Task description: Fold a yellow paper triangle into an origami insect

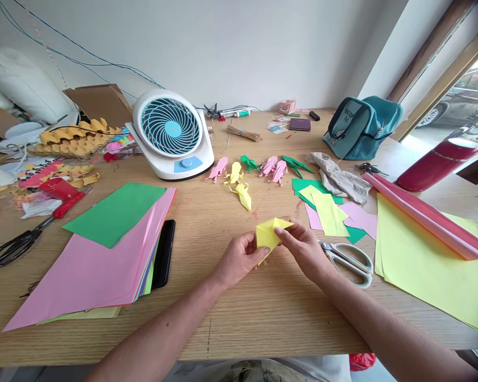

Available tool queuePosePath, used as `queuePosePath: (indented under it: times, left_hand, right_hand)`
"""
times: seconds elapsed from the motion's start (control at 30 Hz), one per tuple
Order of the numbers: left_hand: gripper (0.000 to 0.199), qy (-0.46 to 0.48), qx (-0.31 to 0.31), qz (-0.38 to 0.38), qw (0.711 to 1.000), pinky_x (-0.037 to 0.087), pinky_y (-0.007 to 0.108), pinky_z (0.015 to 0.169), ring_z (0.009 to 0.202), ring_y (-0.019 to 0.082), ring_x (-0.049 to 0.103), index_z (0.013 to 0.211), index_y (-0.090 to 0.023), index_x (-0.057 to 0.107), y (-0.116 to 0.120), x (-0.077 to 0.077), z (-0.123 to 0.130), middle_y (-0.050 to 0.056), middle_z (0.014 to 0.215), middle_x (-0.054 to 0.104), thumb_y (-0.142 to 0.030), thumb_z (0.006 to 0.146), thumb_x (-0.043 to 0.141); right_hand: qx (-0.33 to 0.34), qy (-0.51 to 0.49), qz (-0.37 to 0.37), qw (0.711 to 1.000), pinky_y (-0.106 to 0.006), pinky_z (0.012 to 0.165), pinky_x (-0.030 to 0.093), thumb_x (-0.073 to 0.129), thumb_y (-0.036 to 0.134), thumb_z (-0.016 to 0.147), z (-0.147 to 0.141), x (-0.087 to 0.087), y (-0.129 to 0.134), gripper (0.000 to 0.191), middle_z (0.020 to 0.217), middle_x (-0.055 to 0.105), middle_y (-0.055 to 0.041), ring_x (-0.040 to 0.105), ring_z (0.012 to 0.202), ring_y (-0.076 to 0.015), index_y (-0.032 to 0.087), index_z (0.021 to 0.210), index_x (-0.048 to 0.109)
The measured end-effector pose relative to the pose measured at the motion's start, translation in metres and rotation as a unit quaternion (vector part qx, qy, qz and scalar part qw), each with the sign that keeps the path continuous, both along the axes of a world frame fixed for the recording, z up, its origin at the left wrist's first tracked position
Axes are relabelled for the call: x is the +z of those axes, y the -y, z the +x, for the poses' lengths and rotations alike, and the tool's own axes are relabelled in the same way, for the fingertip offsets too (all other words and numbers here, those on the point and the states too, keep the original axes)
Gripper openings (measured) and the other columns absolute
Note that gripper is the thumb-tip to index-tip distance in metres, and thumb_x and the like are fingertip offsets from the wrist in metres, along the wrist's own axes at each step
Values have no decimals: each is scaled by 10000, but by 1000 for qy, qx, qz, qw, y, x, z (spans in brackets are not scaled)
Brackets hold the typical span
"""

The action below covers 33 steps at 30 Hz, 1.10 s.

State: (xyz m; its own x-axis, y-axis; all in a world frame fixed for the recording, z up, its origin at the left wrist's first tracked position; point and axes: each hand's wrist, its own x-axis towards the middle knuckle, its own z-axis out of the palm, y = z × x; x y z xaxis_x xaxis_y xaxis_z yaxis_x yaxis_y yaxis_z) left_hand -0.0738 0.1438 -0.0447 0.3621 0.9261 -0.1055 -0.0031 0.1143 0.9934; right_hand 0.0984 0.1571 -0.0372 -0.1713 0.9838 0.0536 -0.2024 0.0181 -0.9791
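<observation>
A folded piece of yellow paper is held between both hands above the middle of the wooden table. My left hand pinches its lower left part, thumb on top. At its upper right, my right hand grips the paper with the thumb pressed on the face and fingers behind. Just beyond lie folded paper figures: yellow ones, pink ones and green ones. Grey-handled scissors rest beside my right wrist.
Stacked coloured sheets and a black phone lie left. A white fan stands behind. Paper scraps, a grey cloth, yellow sheets, a red bottle and a teal bag are on the right.
</observation>
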Motion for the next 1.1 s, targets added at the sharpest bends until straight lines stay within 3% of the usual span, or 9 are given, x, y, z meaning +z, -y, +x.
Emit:
queuePosePath:
  times: [0.13, 0.3, 0.57, 0.93, 1.1]
  left_hand:
    - [344, -7, -20, -5, 1000, 382, 176, 439, 578, 92, 573, 1022, -147, 657, 2, 1, 1, -9, 739, 631, -403, 800, 716]
    - [345, -27, -27, -3, 999, 351, 178, 422, 562, 89, 545, 845, -148, 614, 1, -1, -1, 2, 729, 620, -478, 796, 701]
    - [294, -78, -12, 77, 994, 358, 197, 528, 555, 73, 449, 699, -169, 507, 3, -1, -1, -41, 635, 517, -374, 878, 619]
    - [278, -179, 17, 160, 971, 297, 203, 544, 576, 77, 390, 656, -167, 482, 4, 4, -4, -57, 611, 463, -281, 864, 626]
    - [190, -152, -10, 130, 980, 343, 204, 579, 631, 94, 453, 754, -160, 572, 2, 5, -5, -31, 695, 534, -301, 846, 660]
  right_hand:
    - [-6, -27, -19, 999, -273, 647, 458, 822, 504, 702, 2, -2, -1, 334, 728, 640, 0, 535, 688, -139, 202, 762, 694]
    - [-53, -50, -7, 997, -258, 653, 458, 820, 457, 727, 4, -4, -2, 272, 758, 656, -8, 536, 704, -135, 206, 782, 732]
    - [-84, -61, 9, 995, -256, 679, 459, 843, 416, 717, 7, -5, -2, 233, 795, 671, -12, 533, 736, -141, 230, 833, 763]
    - [-92, -52, -3, 994, -249, 673, 455, 813, 424, 760, 11, -12, -1, 229, 810, 670, -9, 537, 729, -134, 230, 867, 754]
    - [-97, -46, -16, 994, -273, 684, 479, 815, 468, 731, 5, -7, -1, 277, 773, 666, -15, 546, 725, -148, 215, 790, 720]
